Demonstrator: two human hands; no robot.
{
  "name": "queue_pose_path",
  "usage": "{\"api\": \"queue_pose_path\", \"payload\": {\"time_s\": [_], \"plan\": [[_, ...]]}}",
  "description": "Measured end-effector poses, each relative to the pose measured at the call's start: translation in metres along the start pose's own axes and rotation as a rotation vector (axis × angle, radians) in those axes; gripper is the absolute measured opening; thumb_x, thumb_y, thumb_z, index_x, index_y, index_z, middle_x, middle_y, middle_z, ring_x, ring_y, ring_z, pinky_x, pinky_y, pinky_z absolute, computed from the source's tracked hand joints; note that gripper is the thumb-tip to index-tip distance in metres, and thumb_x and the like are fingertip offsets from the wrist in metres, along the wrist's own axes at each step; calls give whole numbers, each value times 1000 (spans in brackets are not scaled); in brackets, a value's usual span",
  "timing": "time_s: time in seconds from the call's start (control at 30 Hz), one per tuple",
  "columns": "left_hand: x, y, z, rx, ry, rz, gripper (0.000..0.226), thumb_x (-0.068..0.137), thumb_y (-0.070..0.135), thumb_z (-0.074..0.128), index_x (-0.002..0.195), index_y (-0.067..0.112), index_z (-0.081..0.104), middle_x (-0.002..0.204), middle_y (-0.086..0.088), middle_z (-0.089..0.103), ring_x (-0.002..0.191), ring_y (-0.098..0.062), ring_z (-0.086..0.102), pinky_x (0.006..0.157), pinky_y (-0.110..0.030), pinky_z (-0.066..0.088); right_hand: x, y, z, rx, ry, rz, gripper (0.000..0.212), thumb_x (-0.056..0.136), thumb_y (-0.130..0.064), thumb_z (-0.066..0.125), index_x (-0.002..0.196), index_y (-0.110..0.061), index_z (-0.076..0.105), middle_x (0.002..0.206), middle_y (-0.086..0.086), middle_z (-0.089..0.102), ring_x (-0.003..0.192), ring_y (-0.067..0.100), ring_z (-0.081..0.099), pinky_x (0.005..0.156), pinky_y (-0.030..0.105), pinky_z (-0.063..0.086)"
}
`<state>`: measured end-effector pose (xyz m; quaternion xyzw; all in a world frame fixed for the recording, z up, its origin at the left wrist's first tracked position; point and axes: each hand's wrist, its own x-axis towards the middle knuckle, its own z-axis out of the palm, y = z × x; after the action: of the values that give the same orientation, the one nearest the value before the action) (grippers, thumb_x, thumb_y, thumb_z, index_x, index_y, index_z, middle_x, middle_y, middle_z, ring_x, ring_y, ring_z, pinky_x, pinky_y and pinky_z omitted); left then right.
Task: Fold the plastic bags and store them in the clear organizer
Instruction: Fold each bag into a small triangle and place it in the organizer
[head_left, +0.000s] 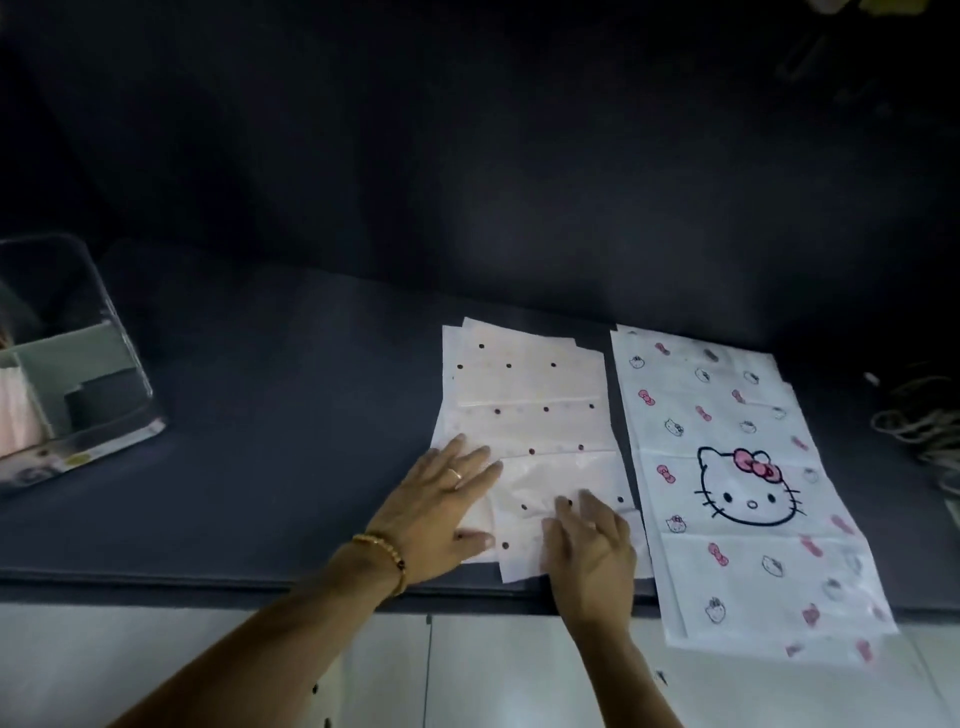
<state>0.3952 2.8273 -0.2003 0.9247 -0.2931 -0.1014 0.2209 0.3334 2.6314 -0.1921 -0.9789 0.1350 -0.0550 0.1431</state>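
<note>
A pale pink plastic bag with dark dots (524, 395) lies flat on the dark counter (270, 457), its near end folded over. My left hand (441, 514) presses flat on the bag's left near part, fingers spread. My right hand (592, 545) rests on the folded near end with fingers straight. To the right lies a white bag printed with a cartoon cat face and pink bows (737, 483), its near end hanging over the counter edge. The clear organizer (78, 364) stands at the far left, with a pinkish folded item in it.
A tangle of pale cords or rubber bands (919, 426) lies at the right edge of the counter. White cabinet fronts (467, 670) run below the counter's front edge. A dark wall rises behind.
</note>
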Motion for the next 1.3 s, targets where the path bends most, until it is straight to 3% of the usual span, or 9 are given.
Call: {"api": "queue_pose_path", "payload": {"time_s": [0.13, 0.3, 0.43, 0.53, 0.6, 0.73, 0.9, 1.1, 1.3], "plan": [[12, 15, 7, 134, -32, 89, 70, 91, 56, 44, 150, 33, 14, 159, 8, 2, 145, -15, -16, 116, -39, -15, 6, -5, -5, 101, 42, -85, 14, 88, -10, 66, 98, -9, 75, 111, 13, 68, 99, 35, 61, 81, 45, 52], [5, 14, -12, 109, 182, 87, 25, 95, 24, 52, 117, 28, 64, 124, 4, 61, 125, -18, 47, 115, -31, 24, 5, -38, -13, 343, 73, -189, 15, 91, -13, 64, 103, -9, 72, 106, 6, 69, 99, 23, 61, 90, 33, 52], [-25, -15, -45, 26, 300, -30, 18, 85, 7, 62, 98, 17, 70, 97, -1, 70, 92, -21, 65, 72, -37, 56, 2, -71, -14, 341, -21, -214, 58, 87, -55, 56, 131, -17, 55, 130, 1, 58, 120, 17, 51, 101, 32, 39], [-58, -51, -70, 19, 278, -164, 16, 90, 12, 57, 100, 19, 67, 99, 3, 68, 91, -19, 63, 70, -35, 53, 2, -82, -6, 37, -156, -419, 86, 75, -66, 60, 145, -22, 32, 147, 0, 43, 135, 19, 37, 113, 40, 22], [-82, -73, -81, -18, 234, -256, 17, 95, 18, 51, 103, 21, 65, 98, 4, 67, 89, -18, 61, 73, -33, 50, 1, -89, 4, -35, -336, -481, 90, 78, -56, 65, 149, -26, 19, 153, -4, 33, 141, 16, 26, 117, 37, 8], [-120, -96, -93, -223, 204, -410, 14, 95, 13, 51, 94, 15, 65, 79, 2, 67, 75, -16, 62, 69, -31, 48, -2, -111, 22, 185, -375, -561, 54, 77, -12, 69, 129, -24, 57, 126, -5, 60, 118, 15, 53, 104, 26, 35], [-134, -111, -96, -555, 338, -596, 12, 91, 13, 61, 83, 10, 68, 81, 2, 69, 78, -9, 62, 72, -15, 45, 12, -141, 21, 660, -494, -115, 23, 80, -6, 66, 84, -28, 70, 74, -19, 67, 70, 0, 61, 60, 15, 48], [-132, -127, -91, -752, 403, -797, 10, 88, 13, 66, 80, 14, 71, 86, -1, 69, 78, -14, 62, 61, -19, 51, 29, -164, 34, 672, -444, 96, 22, 90, -24, 61, 75, -8, 60, 67, -2, 61, 59, 13, 52, 51, 21, 41], [-140, -133, -89, -1123, 530, -911, 60, 70, 78, 55, 82, 23, 77, 86, 4, 75, 86, -16, 69, 82, -30, 49, 36, -184, 48, 376, -414, 176, 32, 88, -23, 55, 61, -12, 42, 63, 1, 49, 53, 14, 46, 45, 23, 30]]}}
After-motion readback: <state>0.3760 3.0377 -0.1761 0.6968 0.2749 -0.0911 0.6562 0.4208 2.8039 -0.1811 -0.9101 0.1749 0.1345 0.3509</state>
